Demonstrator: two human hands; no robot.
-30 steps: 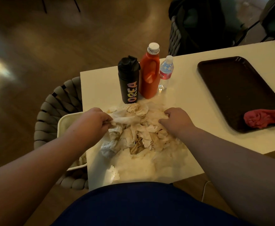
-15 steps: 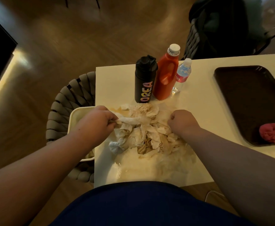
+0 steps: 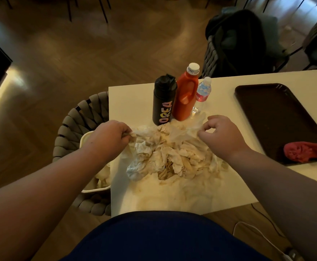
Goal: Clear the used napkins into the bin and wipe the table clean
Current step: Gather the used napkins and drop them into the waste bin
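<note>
A heap of crumpled, stained used napkins (image 3: 165,157) lies on the white table (image 3: 131,102) in front of me. My left hand (image 3: 109,137) grips the heap's left edge, at the table's left side. My right hand (image 3: 222,135) pinches a thin napkin at the heap's upper right and holds it slightly raised. A cream bin (image 3: 87,140) stands on a woven chair left of the table, just under my left forearm, with napkins inside. A red cloth (image 3: 304,152) lies on a dark tray (image 3: 270,110) at the right.
A black bottle (image 3: 164,101), an orange bottle (image 3: 187,95) and a small water bottle (image 3: 201,94) stand close behind the heap. The tabletop near me shows brownish smears (image 3: 172,193). A chair with a dark bag (image 3: 235,40) stands beyond the table.
My right hand has come off the heap's right side and now lifts a thin napkin at its upper right. My left hand keeps its grip on the left edge.
</note>
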